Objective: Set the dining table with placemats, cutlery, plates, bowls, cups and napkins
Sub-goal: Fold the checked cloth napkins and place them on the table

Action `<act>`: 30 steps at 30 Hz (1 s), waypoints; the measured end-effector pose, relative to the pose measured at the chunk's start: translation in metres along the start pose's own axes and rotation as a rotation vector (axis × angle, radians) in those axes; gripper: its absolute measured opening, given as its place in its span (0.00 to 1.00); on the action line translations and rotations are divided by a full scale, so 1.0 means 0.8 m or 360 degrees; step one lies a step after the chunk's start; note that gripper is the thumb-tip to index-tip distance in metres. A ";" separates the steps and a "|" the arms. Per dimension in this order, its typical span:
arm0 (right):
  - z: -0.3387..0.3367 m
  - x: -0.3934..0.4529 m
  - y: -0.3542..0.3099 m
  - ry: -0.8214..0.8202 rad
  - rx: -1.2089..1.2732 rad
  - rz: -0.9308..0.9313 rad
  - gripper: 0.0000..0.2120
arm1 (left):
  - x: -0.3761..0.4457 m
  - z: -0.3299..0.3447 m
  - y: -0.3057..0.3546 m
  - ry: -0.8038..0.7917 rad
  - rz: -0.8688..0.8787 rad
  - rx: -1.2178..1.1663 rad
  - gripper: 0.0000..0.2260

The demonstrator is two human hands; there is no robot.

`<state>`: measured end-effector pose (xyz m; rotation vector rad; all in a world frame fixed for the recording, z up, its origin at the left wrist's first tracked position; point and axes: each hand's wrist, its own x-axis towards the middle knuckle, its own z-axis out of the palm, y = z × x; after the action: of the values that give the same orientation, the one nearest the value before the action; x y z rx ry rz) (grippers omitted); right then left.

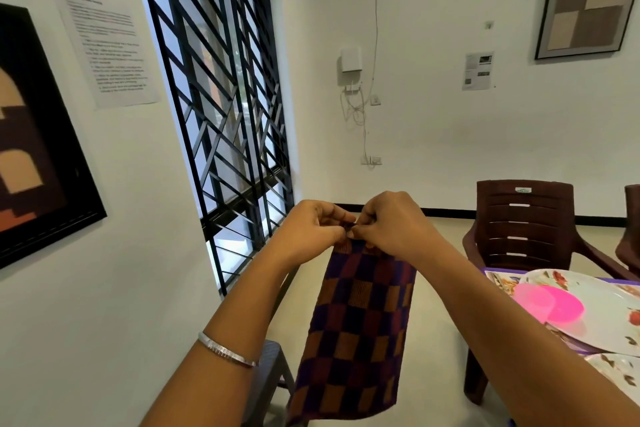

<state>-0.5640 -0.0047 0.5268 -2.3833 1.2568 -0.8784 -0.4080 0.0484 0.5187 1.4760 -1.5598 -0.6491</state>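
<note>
Head view, looking out over both forearms raised in front of a white wall and a barred window (221,107): the left hand (308,229) and the right hand (391,225) meet at chest height, knuckles almost touching, and both pinch the top edge of a checked napkin (360,333) in purple, orange and dark red. The cloth hangs straight down from the fingers, folded lengthwise into a long strip, its lower end reaching the bottom of the frame; it is in the air, well left of the bench (588,354). A silver bangle (227,350) sits on the left wrist. At the right edge the bench carries a floral plate (609,295) with a pink bowl (550,302) lying on it, upside down as far as can be told, and part of a second floral plate (620,371) nearer the camera. A dark brown plastic chair (523,229) stands behind the bench, and a framed picture (588,0) hangs on the far wall.
</note>
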 end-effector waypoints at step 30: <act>0.004 0.026 0.039 0.0168 0.1253 -0.0087 0.12 | 0.001 -0.105 -0.065 0.0973 -0.0023 0.0076 0.12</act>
<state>-0.5725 -0.0396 0.5161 -1.7553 0.6796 -1.2412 -0.3093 0.0550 0.5160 1.5342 -1.0918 -0.1364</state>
